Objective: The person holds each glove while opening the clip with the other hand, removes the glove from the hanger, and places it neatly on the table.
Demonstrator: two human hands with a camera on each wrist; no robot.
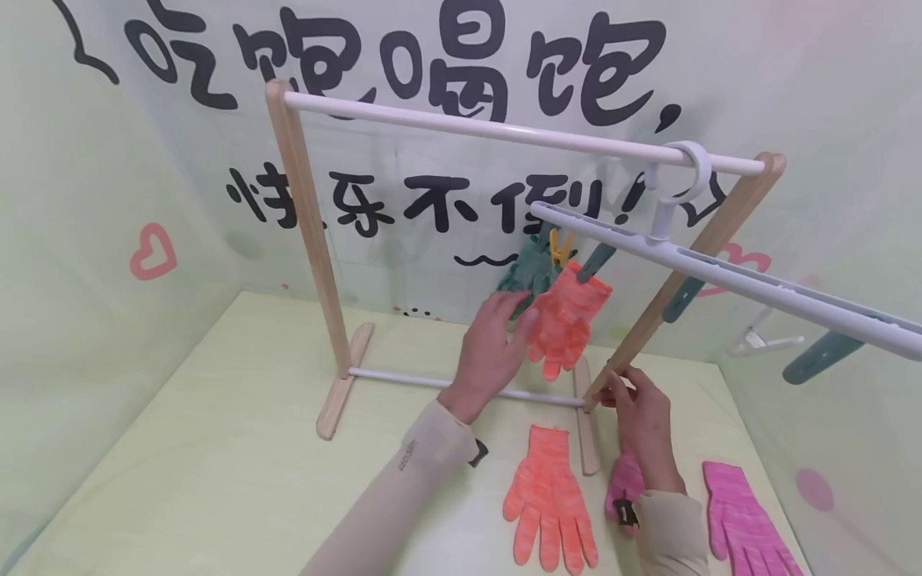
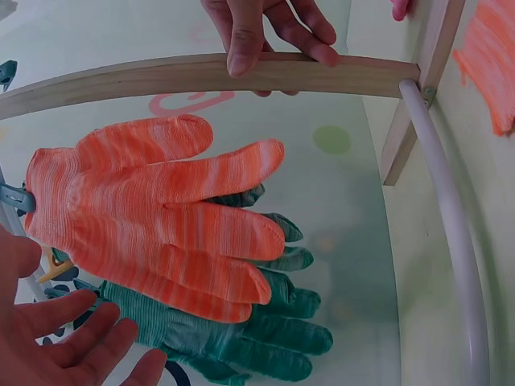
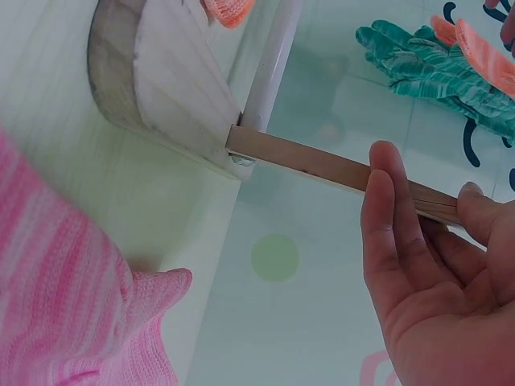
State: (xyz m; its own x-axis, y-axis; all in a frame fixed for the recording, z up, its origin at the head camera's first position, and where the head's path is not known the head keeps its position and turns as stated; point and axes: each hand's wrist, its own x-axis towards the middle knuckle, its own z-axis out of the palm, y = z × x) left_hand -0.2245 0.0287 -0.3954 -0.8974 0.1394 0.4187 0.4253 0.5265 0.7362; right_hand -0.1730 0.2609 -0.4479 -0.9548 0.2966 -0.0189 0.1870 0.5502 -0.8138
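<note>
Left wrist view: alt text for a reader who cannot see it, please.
An orange knitted glove hangs clipped over a green knitted glove, with the left hand open just below them. Above, the right hand grips the wooden rack post.

Pale green walls point(image 1: 86, 240) carry large black Chinese lettering point(image 1: 403, 60) and pink hearts point(image 1: 153, 252). A pale yellow-green tabletop point(image 1: 216, 448) fills the corner under soft, even light.

A: Hanging gloves?
B: Hanging orange glove point(image 1: 565, 316), streaked paler; green glove point(image 1: 529, 268) behind it.
A: Lying ones?
B: Orange glove point(image 1: 549, 500), pink glove point(image 1: 742, 520), both streaked.
A: Rack?
B: Pale wooden posts point(image 1: 306, 216), white rail point(image 1: 504, 132); counter point(image 1: 216, 448) pale yellow-green.
</note>
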